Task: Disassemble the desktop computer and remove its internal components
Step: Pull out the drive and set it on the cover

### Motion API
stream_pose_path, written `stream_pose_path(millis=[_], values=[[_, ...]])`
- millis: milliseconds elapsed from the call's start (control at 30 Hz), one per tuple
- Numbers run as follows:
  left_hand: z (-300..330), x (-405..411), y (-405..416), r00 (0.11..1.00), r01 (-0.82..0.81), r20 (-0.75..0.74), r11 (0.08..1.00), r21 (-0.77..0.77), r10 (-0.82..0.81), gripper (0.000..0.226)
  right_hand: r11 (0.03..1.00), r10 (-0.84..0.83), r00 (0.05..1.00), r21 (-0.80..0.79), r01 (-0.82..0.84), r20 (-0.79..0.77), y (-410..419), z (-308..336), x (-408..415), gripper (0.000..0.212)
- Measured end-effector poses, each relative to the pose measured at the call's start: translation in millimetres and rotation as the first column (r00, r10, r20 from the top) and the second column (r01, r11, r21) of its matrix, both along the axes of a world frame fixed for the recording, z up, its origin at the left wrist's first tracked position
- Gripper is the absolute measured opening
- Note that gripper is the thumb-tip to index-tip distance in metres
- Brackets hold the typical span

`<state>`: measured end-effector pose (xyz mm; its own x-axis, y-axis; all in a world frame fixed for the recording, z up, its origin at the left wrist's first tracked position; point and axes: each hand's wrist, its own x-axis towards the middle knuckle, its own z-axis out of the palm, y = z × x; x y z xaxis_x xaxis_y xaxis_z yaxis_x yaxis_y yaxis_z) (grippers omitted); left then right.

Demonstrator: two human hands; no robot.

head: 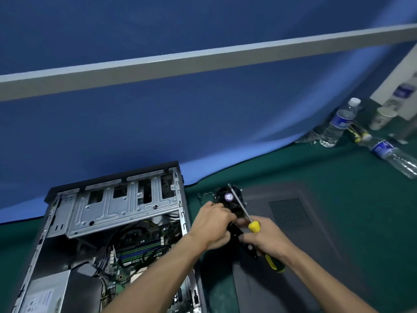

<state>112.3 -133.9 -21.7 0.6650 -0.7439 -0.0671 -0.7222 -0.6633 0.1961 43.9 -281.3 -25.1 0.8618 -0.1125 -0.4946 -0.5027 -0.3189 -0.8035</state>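
Head view: the left hand (213,224) curls around a black fan part (234,229) just right of the open computer case (112,222); the right hand (264,239) grips a yellow-handled screwdriver (253,225) and pinches the same part. Both hover over the grey side panel (316,233).

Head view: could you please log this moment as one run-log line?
left hand: grips black fan part | right hand: holds screwdriver | computer case: open, left | side panel: flat on table

An office-style workstation: a blue fabric partition with a grey rail (203,57) backs a green-covered desk (338,166), clear plastic water bottles (338,125) at far right.
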Motion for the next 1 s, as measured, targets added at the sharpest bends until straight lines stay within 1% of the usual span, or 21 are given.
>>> stream_pose_path(millis=[33,67,100,167,200,233,333,400,433,500,567,633,667,700,767,833,867,933,1000], values=[[-2.9,-0.2,-0.2,0.999,-0.034,-0.023,0.999,-0.013,0.034,0.04,0.998,0.023,1.0,-0.058,-0.022,0.019,2.3,-1.3,0.0,0.026],[-5.7,-0.4,0.3,0.997,-0.059,-0.041,0.998,-0.022,0.058,0.044,0.985,0.065,0.997,-0.165,-0.058,0.038,4.3,-2.9,0.1,0.029],[-8.1,-0.6,1.0,0.995,-0.079,-0.054,0.997,-0.025,0.078,0.047,0.949,0.119,0.992,-0.299,-0.1,0.047,6.6,-4.6,0.9,0.031],[-11.0,-0.9,3.2,0.989,-0.132,-0.069,0.991,-0.033,0.129,0.046,0.829,0.219,0.975,-0.535,-0.163,0.042,12.5,-6.1,2.1,0.03],[-11.3,-1.1,4.4,0.982,-0.172,-0.082,0.984,-0.048,0.167,0.043,0.781,0.25,0.967,-0.6,-0.17,0.051,15.8,-8.0,3.0,0.027],[-11.2,-1.2,5.5,0.973,-0.213,-0.102,0.975,-0.067,0.205,0.042,0.759,0.266,0.961,-0.63,-0.164,0.071,18.7,-10.7,3.9,0.025],[-13.1,-1.1,8.4,0.949,-0.28,-0.18,0.956,-0.092,0.26,0.045,0.747,0.288,0.952,-0.646,-0.156,0.103,21.1,-17.0,7.4,0.022],[-12.7,-1.8,11.5,0.932,-0.311,-0.22,0.946,-0.085,0.287,0.04,0.72,0.33,0.938,-0.671,-0.177,0.106,18.3,-18.8,9.7,0.022],[-11.9,-2.4,14.3,0.933,-0.324,-0.191,0.943,-0.079,0.305,0.035,0.699,0.352,0.93,-0.691,-0.186,0.106,15.9,-18.7,10.6,0.021],[-13.8,-3.6,23.9,0.947,-0.32,-0.035,0.947,-0.045,0.318,0.028,0.658,0.383,0.918,-0.729,-0.191,0.105,10.2,-18.7,11.9,0.02],[-19.7,-6.9,37.3,0.955,-0.281,0.101,0.959,0.017,0.278,0.031,0.616,0.407,0.91,-0.76,-0.206,0.083,4.5,-19.0,12.2,0.018],[-25.3,-13.2,50.1,0.959,-0.254,0.148,0.965,0.063,0.243,0.032,0.575,0.423,0.905,-0.786,-0.225,0.05,-0.3,-19.0,12.5,0.017],[-28.2,-16.6,54.9,0.958,-0.264,0.133,0.963,0.051,0.255,0.032,0.552,0.432,0.901,-0.801,-0.232,0.037,-1.9,-18.9,13.1,0.016],[-30.0,-19.7,58.0,0.954,-0.284,0.102,0.959,0.015,0.281,0.03,0.521,0.449,0.893,-0.818,-0.243,0.021,-2.5,-18.9,13.7,0.016],[-31.4,-23.8,60.1,0.945,-0.322,0.033,0.941,-0.107,0.327,0.022,0.434,0.498,0.866,-0.854,-0.286,-0.036,-1.0,-20.0,16.1,0.019],[-31.3,-27.0,59.0,0.924,-0.379,-0.044,0.898,-0.225,0.379,0.014,0.361,0.529,0.842,-0.87,-0.336,-0.106,1.7,-24.3,17.3,0.023],[-32.0,-28.6,58.6,0.91,-0.412,-0.076,0.864,-0.291,0.408,0.013,0.348,0.528,0.839,-0.869,-0.353,-0.129,3.1,-28.0,17.0,0.024],[-33.4,-31.5,59.4,0.884,-0.445,-0.06,0.798,-0.407,0.463,0.01,0.361,0.501,0.852,-0.859,-0.362,-0.149,5.0,-36.6,16.5,0.027],[-34.0,-31.5,59.8,0.864,-0.463,-0.03,0.769,-0.442,0.503,0.005,0.383,0.464,0.873,-0.854,-0.351,-0.15,6.7,-42.6,17.8,0.03]])
